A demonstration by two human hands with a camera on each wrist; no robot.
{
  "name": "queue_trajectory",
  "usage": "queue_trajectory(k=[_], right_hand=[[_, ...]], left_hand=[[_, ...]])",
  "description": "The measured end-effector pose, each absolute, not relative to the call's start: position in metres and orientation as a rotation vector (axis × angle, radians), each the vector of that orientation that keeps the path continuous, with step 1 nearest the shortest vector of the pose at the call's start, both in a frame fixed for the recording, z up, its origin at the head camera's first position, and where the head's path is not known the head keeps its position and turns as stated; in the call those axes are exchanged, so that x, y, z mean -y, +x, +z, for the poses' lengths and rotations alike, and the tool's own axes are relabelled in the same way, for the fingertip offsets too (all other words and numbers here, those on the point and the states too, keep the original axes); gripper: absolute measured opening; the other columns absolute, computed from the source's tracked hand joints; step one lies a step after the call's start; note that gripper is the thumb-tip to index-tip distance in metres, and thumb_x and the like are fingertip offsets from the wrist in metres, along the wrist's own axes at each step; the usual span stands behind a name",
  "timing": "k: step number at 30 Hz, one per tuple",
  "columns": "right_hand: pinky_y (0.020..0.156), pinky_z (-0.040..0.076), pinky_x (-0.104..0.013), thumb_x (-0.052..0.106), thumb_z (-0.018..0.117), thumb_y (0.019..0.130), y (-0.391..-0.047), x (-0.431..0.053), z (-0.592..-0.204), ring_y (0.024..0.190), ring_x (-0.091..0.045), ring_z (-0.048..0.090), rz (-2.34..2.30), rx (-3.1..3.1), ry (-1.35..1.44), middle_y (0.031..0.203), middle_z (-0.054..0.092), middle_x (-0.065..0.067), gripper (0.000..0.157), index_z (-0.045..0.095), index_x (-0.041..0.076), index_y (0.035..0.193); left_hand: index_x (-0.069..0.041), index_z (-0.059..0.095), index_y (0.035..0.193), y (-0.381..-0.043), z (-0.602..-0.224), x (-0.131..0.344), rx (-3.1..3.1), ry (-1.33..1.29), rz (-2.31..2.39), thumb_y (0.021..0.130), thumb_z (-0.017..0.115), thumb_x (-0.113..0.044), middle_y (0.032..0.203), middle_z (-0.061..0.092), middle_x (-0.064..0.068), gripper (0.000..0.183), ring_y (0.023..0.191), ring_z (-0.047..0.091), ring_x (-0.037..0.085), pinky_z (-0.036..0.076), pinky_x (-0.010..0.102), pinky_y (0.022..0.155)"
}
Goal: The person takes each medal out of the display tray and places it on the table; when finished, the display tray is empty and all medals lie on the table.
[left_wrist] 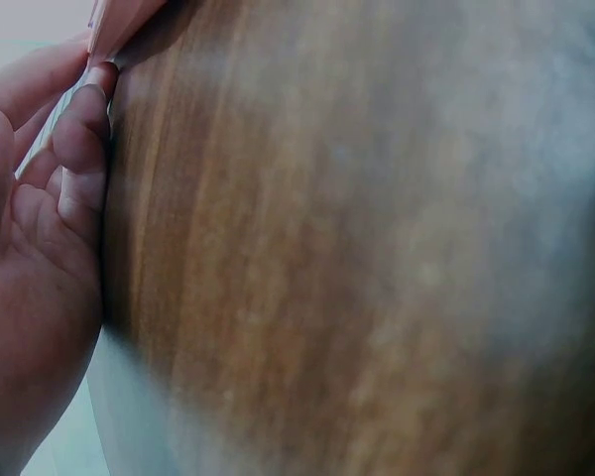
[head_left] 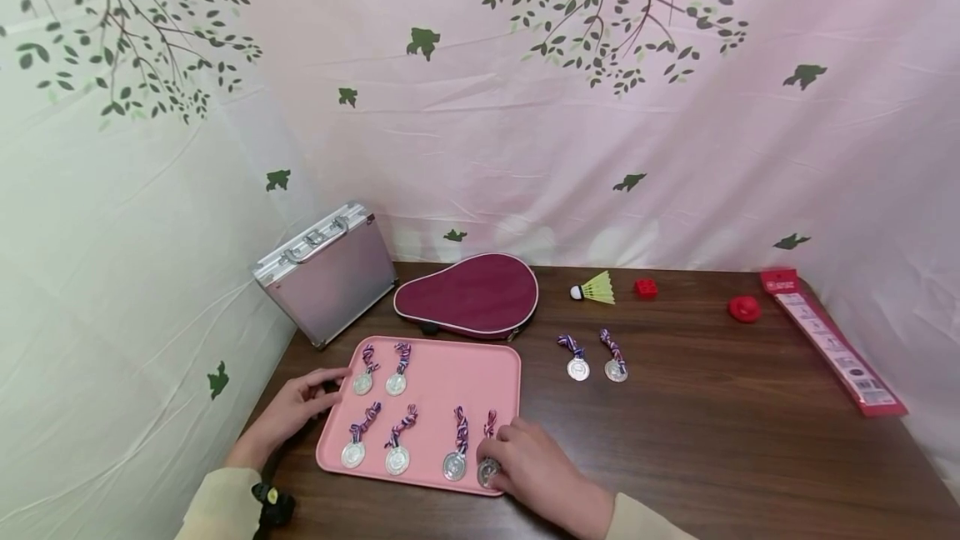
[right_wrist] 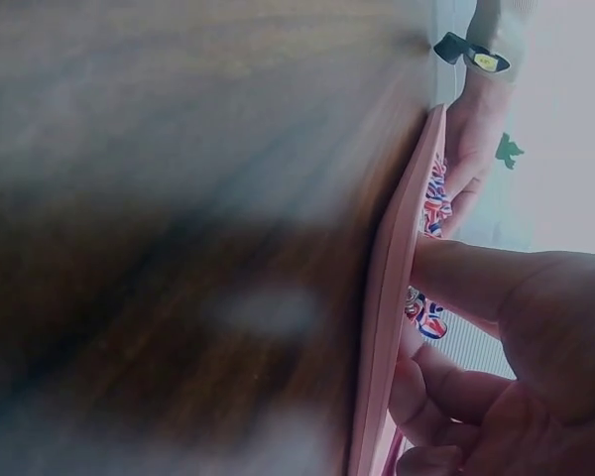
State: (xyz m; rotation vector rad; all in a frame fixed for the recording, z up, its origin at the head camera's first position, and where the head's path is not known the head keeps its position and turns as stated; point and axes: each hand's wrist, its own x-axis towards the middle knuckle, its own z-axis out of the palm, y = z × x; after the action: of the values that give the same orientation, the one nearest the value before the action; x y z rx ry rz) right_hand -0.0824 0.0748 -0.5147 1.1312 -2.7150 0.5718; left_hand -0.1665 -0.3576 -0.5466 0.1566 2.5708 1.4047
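Observation:
A pink tray [head_left: 480, 365] lies on the table with several silver medals on it, each with a bunched striped ribbon. At the tray's left rim, my left hand [head_left: 294, 407] holds the edge between thumb and fingers. My right hand [head_left: 536, 469] reaches over the lower right corner and pinches a medal [head_left: 487, 472], whose disc it partly covers. Just left of that one lies another medal [head_left: 454, 466]. In the right wrist view, the thumb [right_wrist: 466, 278] comes down inside the tray rim beside a ribbon [right_wrist: 426, 315].
Right of the tray lie two more medals [head_left: 577, 368]. Behind it are a silver case [head_left: 337, 273] and a maroon paddle cover [head_left: 472, 294]. Farther right sit a yellow shuttlecock [head_left: 596, 288], a red toy brick [head_left: 646, 288], a small red object [head_left: 744, 308] and a long red package [head_left: 832, 344].

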Motion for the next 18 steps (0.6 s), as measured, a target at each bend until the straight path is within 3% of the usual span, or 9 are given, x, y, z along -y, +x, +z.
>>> queue_trajectory(k=[9,18], right_hand=[[0.069,0.041,-0.028,0.024,0.08,0.072,-0.085,-0.076,-0.518,0.073,-0.003,0.048,0.702,2.748,1.154,0.078,0.058,0.016,0.021,0.069,0.028,0.09],[0.059,0.041,-0.015,0.012,0.078,0.076,-0.094,-0.082,-0.518,0.067,0.0,0.052,1.23,2.789,1.218,0.078,0.057,0.014,0.025,0.071,0.021,0.099]], left_hand=[[-0.028,0.061,0.126,-0.168,-0.548,0.359,-2.585,0.177,1.389,0.086,0.07,-0.032,0.103,0.059,0.007,0.041,0.071,0.048,0.023,0.043,0.028,0.057],[-0.025,0.062,0.126,-0.168,-0.547,0.357,-2.591,0.148,1.387,0.085,0.071,-0.033,0.105,0.058,0.008,0.042,0.073,0.047,0.022,0.041,0.027,0.058]])
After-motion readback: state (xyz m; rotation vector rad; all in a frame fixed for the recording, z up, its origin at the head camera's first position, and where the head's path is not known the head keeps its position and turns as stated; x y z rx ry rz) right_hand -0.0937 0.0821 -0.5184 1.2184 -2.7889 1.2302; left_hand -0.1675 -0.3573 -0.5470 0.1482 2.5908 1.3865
